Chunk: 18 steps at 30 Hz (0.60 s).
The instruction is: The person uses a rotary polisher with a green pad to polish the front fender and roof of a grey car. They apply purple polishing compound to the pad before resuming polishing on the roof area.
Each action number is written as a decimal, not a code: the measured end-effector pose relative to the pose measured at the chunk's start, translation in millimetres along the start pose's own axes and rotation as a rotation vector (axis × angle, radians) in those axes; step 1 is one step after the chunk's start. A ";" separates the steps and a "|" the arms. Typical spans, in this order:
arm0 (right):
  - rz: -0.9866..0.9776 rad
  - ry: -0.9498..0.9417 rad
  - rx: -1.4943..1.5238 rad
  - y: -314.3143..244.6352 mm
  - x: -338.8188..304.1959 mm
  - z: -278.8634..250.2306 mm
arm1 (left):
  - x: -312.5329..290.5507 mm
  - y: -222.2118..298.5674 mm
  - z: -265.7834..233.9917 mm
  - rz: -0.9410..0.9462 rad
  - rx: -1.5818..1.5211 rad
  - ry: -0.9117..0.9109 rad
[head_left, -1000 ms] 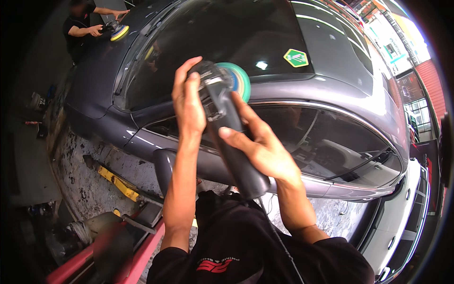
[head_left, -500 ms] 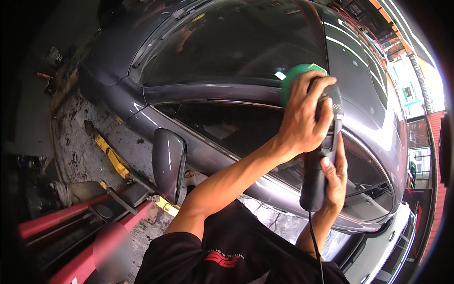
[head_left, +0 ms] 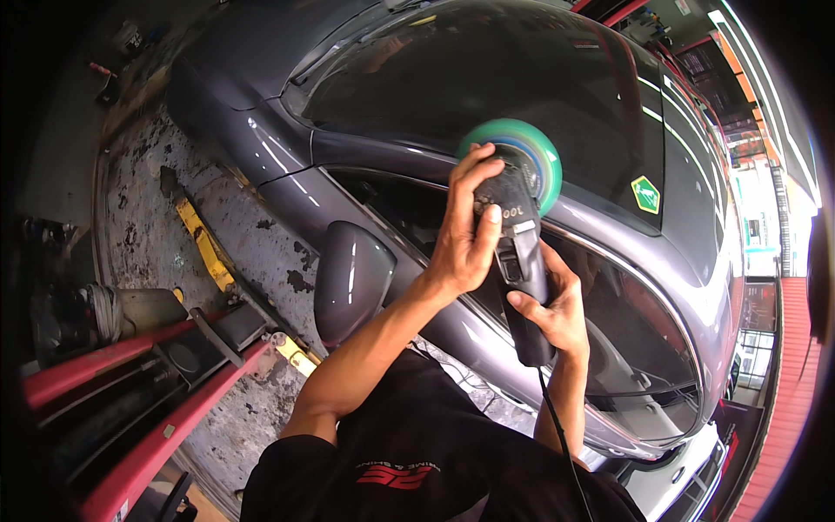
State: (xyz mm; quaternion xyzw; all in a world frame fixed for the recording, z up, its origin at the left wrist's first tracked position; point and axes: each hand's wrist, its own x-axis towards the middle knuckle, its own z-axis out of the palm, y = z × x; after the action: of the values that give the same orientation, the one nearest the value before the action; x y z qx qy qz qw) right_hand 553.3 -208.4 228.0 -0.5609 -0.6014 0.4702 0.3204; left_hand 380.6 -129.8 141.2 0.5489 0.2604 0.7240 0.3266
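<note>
Both my hands hold a black corded polishing machine (head_left: 519,252). My left hand (head_left: 465,222) is wrapped over its head, close behind the pad. Lower down, my right hand (head_left: 559,304) grips the body and handle from the right side. The round green pad (head_left: 546,157) is smeared by motion and lies against the dark grey car (head_left: 391,161), on the strip of bodywork between windshield and side window. A black cord (head_left: 561,426) hangs from the handle's end down past my shirt.
The car's side mirror (head_left: 352,283) juts out left of my left forearm. A red lift post (head_left: 165,435) and a yellow lift arm (head_left: 204,248) stand at the left over a stained floor. A green sticker (head_left: 645,194) is on the windshield. A white car (head_left: 678,478) is at lower right.
The polishing machine and both my hands have shifted left along the car's pillar, toward the side mirror. The view has moved too, and the green sticker now shows fully.
</note>
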 end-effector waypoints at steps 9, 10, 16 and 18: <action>-0.022 -0.188 -0.115 -6.2 74.4 67.4 | -5.8 -17.1 -112.1 -0.336 -0.140 -0.053; -0.025 -0.209 -0.137 -6.1 82.6 73.8 | -7.0 -19.9 -123.3 -0.373 -0.172 -0.047; 0.080 -0.403 -0.156 -21.3 132.1 115.3 | -18.4 -48.6 -171.9 -0.457 -0.217 0.117; 0.072 -0.442 -0.194 -26.2 144.4 130.8 | -22.6 -61.8 -186.8 -0.461 -0.195 0.165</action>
State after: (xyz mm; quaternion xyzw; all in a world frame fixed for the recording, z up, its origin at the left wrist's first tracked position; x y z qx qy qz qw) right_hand 400.2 -92.6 185.6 -0.4935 -0.6788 0.5328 0.1089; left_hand 216.0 -110.2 32.7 0.3799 0.3334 0.6946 0.5120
